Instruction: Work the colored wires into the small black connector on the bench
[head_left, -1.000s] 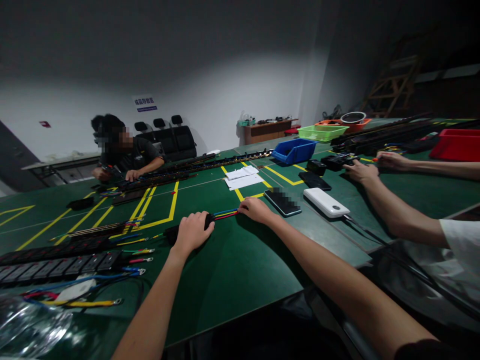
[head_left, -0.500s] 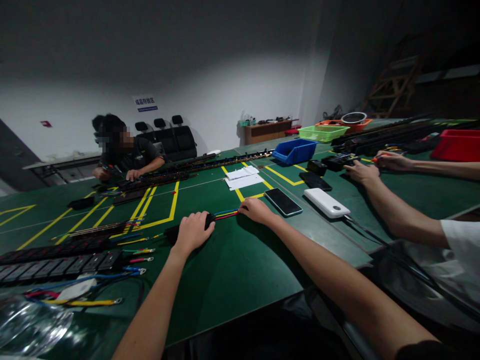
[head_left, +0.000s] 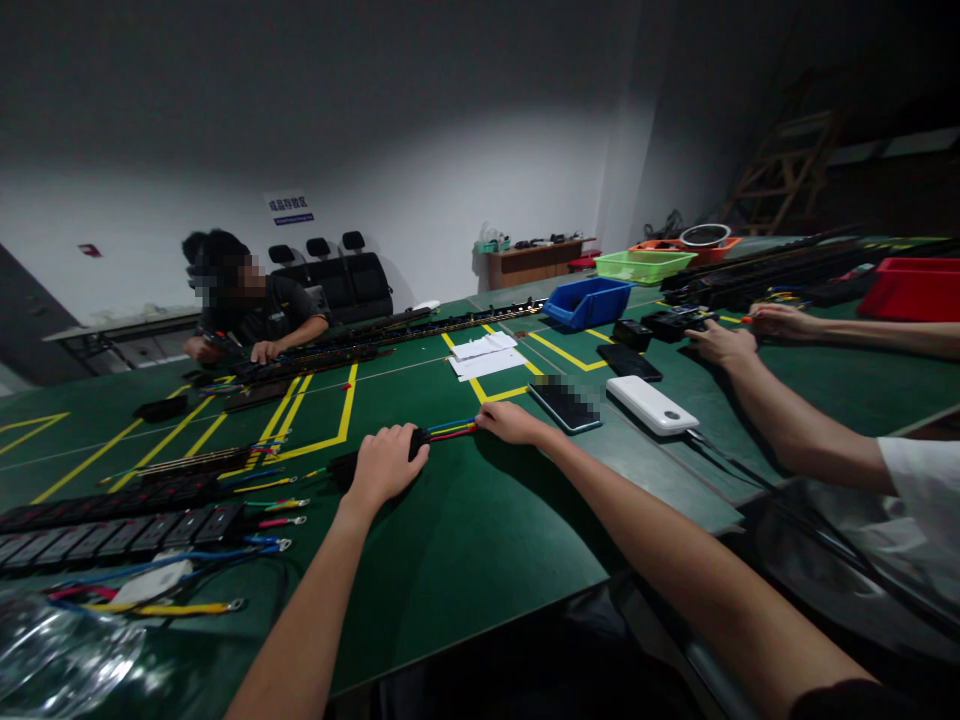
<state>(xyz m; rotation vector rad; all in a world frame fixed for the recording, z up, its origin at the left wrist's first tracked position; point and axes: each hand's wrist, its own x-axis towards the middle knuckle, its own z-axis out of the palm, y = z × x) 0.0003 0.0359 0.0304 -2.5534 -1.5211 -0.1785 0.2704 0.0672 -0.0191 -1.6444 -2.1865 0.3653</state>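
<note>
My left hand (head_left: pixel 388 462) is wrapped over a black block-shaped part (head_left: pixel 345 468), which rests on the green table (head_left: pixel 450 580). Blue, yellow and red wires (head_left: pixel 450 429) run out of its right end. My right hand (head_left: pixel 512 420) pinches the far ends of those wires, and its fingertips hide them. To the left lie black socket strips (head_left: pixel 127 535) whose coloured wires end in metal ring terminals (head_left: pixel 285 545).
Beyond my right hand lie a phone (head_left: pixel 564 404), a white power bank (head_left: pixel 652 405) and paper sheets (head_left: pixel 487 356). A blue bin (head_left: pixel 587 303) stands farther back. At right, a co-worker's hands (head_left: pixel 724 342) handle black parts; another person (head_left: pixel 259 310) works across the table.
My hands stay on the black part and its wires with almost no movement. The whole view has shifted very slightly.
</note>
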